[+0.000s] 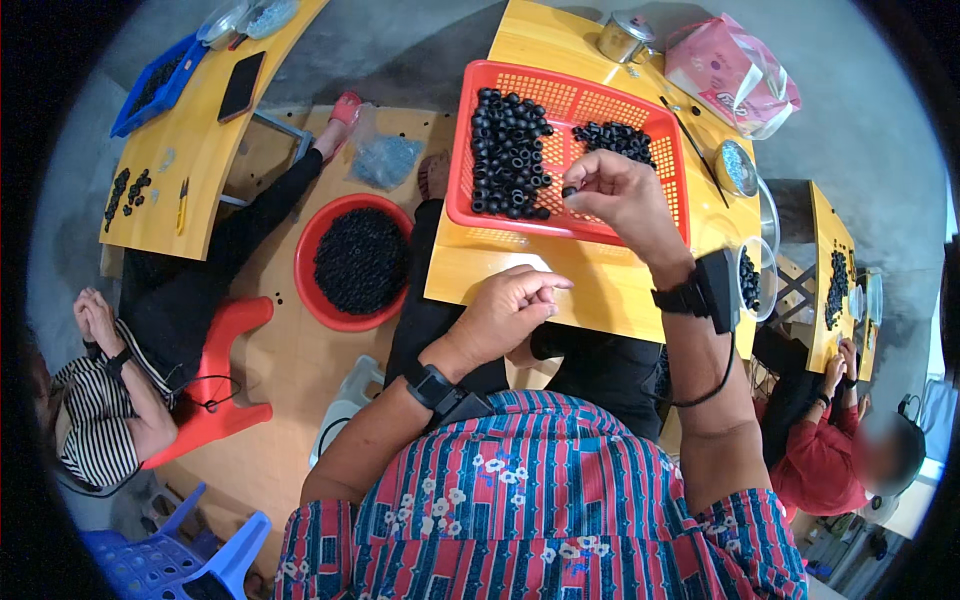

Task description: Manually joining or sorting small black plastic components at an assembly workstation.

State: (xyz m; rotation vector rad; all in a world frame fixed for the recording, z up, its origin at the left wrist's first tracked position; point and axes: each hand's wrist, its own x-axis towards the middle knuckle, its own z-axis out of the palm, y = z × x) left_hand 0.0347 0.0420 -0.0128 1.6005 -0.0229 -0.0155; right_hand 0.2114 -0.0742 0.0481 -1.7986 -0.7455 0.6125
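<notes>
Over the front right of a red plastic basket [577,234], my right hand [620,195] pinches a small black ring-shaped piece [569,191] between thumb and fingertips. Black rings of the same kind lie in the basket as a large heap [508,155] on the left and a smaller heap [615,138] at the back right. Just in front of the basket, above the table's near edge, hovers my left hand [510,310]. Its fingers are curled and held together; whatever they may hold is too small or hidden. Each of my wrists wears a black strapped device.
Right of the basket are a clear tub [757,278] of black pieces, a round container [737,168] of pale bits and a dark stick [695,150]. Behind stand a metal cup [626,36] and a pink bag [733,75]. A red tub [353,262] sits on the floor. People sit both sides.
</notes>
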